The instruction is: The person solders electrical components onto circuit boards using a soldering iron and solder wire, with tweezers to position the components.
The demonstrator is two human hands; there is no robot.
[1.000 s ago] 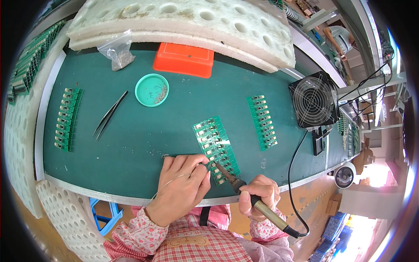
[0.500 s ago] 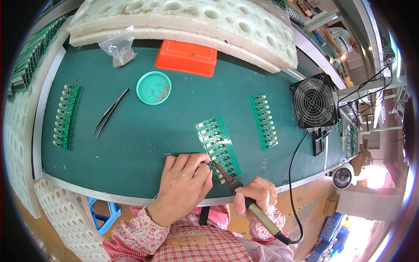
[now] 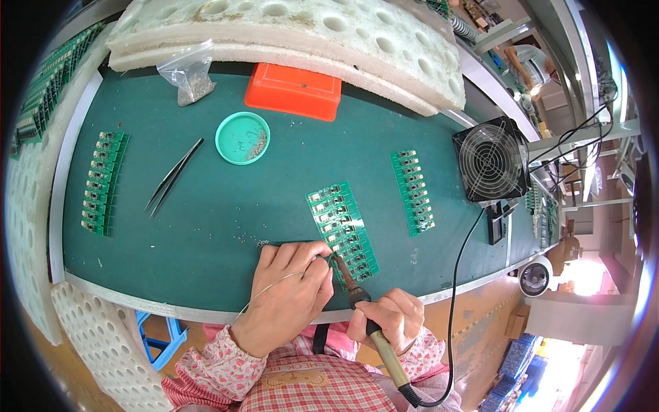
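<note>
My right hand (image 3: 391, 318) is wrapped round a soldering iron (image 3: 388, 360), its dark tip resting at the lower left part of a green circuit board panel (image 3: 347, 230). Pinched in my left hand (image 3: 290, 280) is a thin solder wire (image 3: 269, 287), which loops back over the hand toward the wrist. Those left fingertips sit at the panel's left edge, right beside the iron's tip. Rows of small white and black parts cover the panel. The exact contact point between wire, tip and board is too small to tell.
Similar boards lie at left (image 3: 104, 184) and right (image 3: 412, 192). Tweezers (image 3: 174, 177), a turquoise dish (image 3: 242, 139) of tiny parts, a plastic bag (image 3: 191, 74) and a red tray (image 3: 293, 92) lie beyond. A fan (image 3: 490, 159) stands right; the iron's cord (image 3: 454, 288) trails there. Another person (image 3: 532, 67) works far right.
My right hand has shifted slightly left, and the iron's handle has swung left and stands steeper. The cord has followed. My left hand and the board have hardly moved.
</note>
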